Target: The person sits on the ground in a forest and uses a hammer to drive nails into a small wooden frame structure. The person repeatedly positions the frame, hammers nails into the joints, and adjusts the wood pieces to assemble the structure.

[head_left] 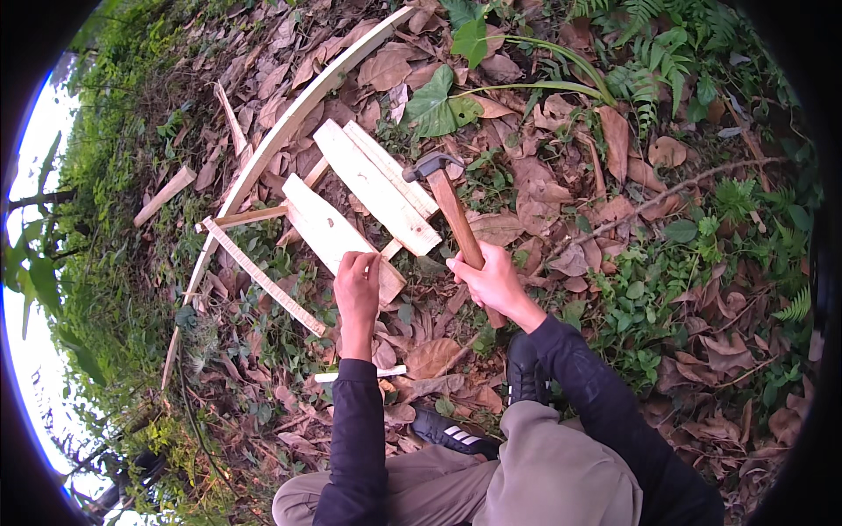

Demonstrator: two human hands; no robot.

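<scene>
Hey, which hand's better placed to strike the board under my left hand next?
Probably your right hand: it grips the hammer. Your left hand is bunched over the board, and whether it pinches anything small is unclear.

Hammer [453, 209]: dark grey head [431, 165], reddish-brown handle [459, 223]. Board [314, 205]: pale cream, showing a brown knot [331, 223]. Shoe [450, 432]: black, white-striped. Sleeves [356, 416]: black. Trousers [561, 473]: greyish khaki. Fallen leaves [434, 358]: brown.

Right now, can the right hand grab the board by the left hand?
Probably not as it is: the right hand is closed round the hammer. The gap to the board looks free, though the left hand covers part of it.
</scene>
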